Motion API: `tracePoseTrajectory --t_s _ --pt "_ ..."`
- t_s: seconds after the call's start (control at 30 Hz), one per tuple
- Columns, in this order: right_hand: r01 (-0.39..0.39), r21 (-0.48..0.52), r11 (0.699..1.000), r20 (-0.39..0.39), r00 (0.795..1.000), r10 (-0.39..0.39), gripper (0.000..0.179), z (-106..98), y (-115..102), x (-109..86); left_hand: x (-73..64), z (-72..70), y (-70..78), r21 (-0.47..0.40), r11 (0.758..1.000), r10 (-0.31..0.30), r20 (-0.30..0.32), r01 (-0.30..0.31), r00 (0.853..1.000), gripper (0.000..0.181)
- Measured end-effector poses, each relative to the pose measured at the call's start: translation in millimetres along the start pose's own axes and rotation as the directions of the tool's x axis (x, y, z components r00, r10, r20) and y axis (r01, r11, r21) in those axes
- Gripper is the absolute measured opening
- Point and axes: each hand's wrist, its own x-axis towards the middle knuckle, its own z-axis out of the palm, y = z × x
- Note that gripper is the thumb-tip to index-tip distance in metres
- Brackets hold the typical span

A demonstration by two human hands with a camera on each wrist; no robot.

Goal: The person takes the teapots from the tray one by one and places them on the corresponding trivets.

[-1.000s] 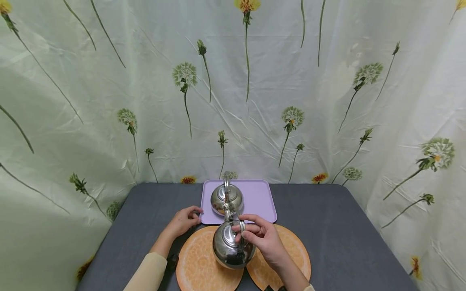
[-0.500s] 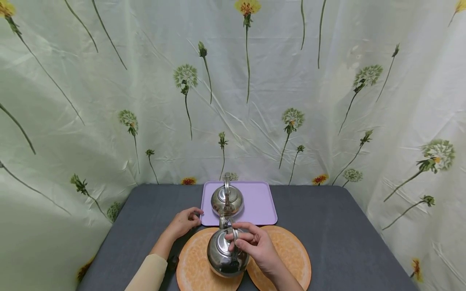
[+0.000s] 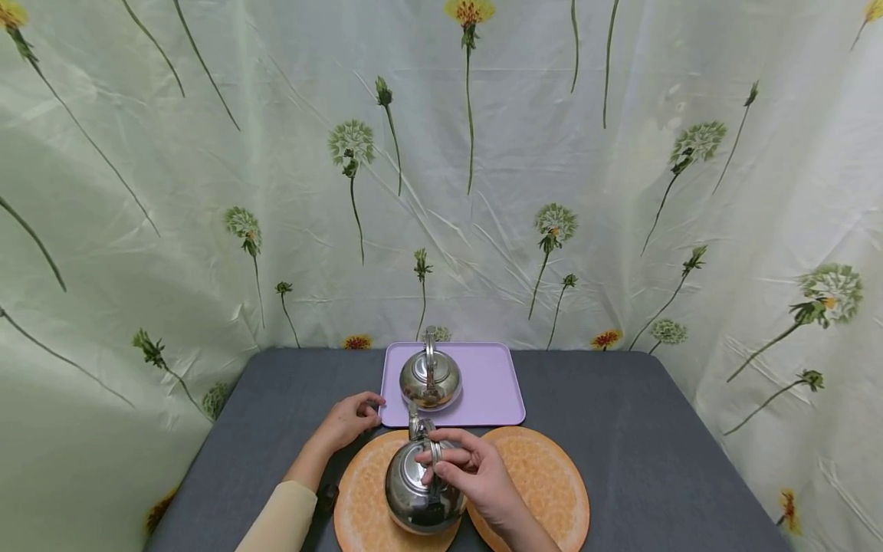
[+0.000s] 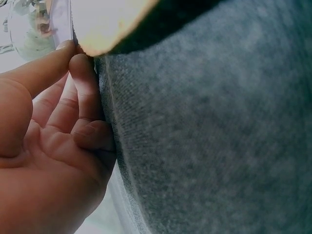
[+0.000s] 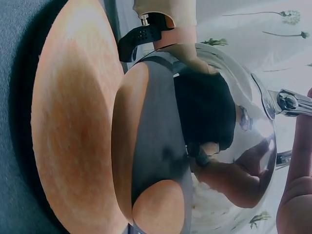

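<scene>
at the left, the left hand (image 3: 347, 423) lies with its fingertips at the tray's near left corner, fingers bent; i cannot tell whether they pinch the rim or only rest by it. the left mat (image 3: 360, 498) is just beside that hand, on the table's (image 3: 662, 460) near side. over this mat is the kettle (image 3: 414, 498), its underside close to the orange surface; whether it touches, i cannot tell. its spout (image 3: 414, 423) points away from the person, toward the tray and slightly left, so its long axis runs from the body out to the tray. beyond it, in nearly the same line, the far kettle (image 3: 412, 383) stands upright on the left half of the tray (image 3: 490, 383). the right hand (image 3: 476, 468) comes from the right and holds the kettle by its handle (image 5: 297, 105), fingers hooked through and thumb closing near them; the body hangs below and left of the grip. the left hand is off the kettle, ahead and left. rightmost is the right mat (image 3: 545, 483).
</scene>
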Motion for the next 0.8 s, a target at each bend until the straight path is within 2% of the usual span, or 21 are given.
tracePoseTrajectory --t_s 0.4,0.8 --pt "0.007 0.036 0.999 -0.037 0.999 -0.005 0.053 15.9 18.6 1.4 -0.9 1.2 -1.6 -0.003 1.000 -0.009 0.001 0.009 1.000 0.025" --pt "0.009 0.077 0.997 -0.018 1.000 -0.008 0.060 24.6 26.0 2.7 -0.8 -0.2 -0.4 -0.010 1.000 0.004 0.005 -0.004 1.000 0.026"
